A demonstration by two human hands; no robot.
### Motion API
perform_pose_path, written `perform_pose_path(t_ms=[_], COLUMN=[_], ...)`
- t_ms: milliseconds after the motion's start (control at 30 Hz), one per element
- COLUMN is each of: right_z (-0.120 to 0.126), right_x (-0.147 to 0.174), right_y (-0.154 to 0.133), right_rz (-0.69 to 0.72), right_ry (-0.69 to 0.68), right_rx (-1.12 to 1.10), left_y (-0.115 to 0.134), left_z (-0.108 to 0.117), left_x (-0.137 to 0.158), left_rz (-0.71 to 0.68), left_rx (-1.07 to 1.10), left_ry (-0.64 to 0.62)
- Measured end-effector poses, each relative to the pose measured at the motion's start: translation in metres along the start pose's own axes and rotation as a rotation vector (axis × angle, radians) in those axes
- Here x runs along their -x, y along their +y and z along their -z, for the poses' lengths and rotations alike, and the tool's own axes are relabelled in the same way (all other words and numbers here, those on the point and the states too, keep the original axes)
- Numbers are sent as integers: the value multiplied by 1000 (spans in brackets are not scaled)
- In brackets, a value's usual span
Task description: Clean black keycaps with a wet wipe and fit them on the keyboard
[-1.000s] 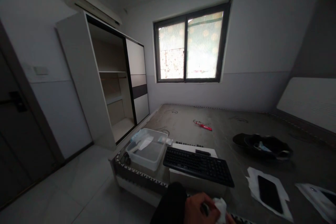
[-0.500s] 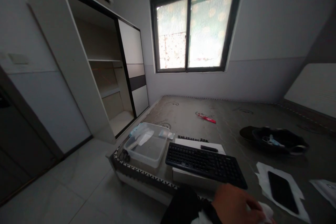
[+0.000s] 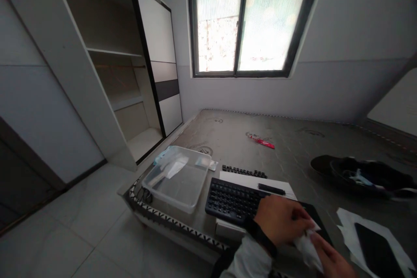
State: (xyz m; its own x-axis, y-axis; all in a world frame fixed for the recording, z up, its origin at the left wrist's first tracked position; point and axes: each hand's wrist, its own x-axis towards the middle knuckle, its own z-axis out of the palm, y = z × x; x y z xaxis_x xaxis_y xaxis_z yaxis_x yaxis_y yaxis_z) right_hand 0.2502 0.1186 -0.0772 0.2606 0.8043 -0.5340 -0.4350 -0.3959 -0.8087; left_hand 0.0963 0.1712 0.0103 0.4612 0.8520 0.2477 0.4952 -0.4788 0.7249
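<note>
My left hand (image 3: 282,220), with a black band at the wrist, is closed on a crumpled white tissue (image 3: 309,251) over the right part of a black keyboard (image 3: 234,197). My right hand (image 3: 332,257) pinches the same tissue from the lower right; the frame edge cuts it off. The keyboard lies on a white box (image 3: 224,227), its right end partly hidden by my hands. A dark pen-like stick (image 3: 271,189) rests just behind it. Further back sits a row of loose black keycaps (image 3: 239,169).
An open clear plastic bin (image 3: 192,197) with white and blue items stands at the mattress's left corner. To the right lie a black phone-like slab (image 3: 376,247) on white paper (image 3: 345,221) and a dark cap (image 3: 329,169). Further back is a red strip (image 3: 263,142).
My left hand has risen over the keyboard with the tissue. My right hand has come into view, gripping it too. The view has tilted down and drawn closer.
</note>
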Motion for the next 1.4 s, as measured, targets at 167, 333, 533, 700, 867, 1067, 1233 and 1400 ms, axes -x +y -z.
perform_pose_path(t_ms=[167,333,533,700,867,1067,1233,1400], right_z=[-50,-72,-82,-86,-84,-81,-76,-74], right_x=[-22,-48,-68,-77,-84,-76,-69,-62], right_y=[-30,-46,-55,-64,-63,-65,-67,-64], right_rz=[241,409,472,428,444,454,423,352], right_ry=[-8,-36,-141,-204,-211,-171,-183,-192], right_rx=[169,356,267,117,170,318,284,164], left_y=[-24,-45,-55,-60,-70,-78,-77,-66], left_z=[20,26,27,16,5,1,2,12], left_x=[-23,-37,-54,-65,-70,-67,-60,-53], left_rz=[-19,-39,56,143,128,74,11,-70], left_rx=[-18,9,114,221,158,69,54,-56], left_ry=[105,154,192,238,269,280,277,220])
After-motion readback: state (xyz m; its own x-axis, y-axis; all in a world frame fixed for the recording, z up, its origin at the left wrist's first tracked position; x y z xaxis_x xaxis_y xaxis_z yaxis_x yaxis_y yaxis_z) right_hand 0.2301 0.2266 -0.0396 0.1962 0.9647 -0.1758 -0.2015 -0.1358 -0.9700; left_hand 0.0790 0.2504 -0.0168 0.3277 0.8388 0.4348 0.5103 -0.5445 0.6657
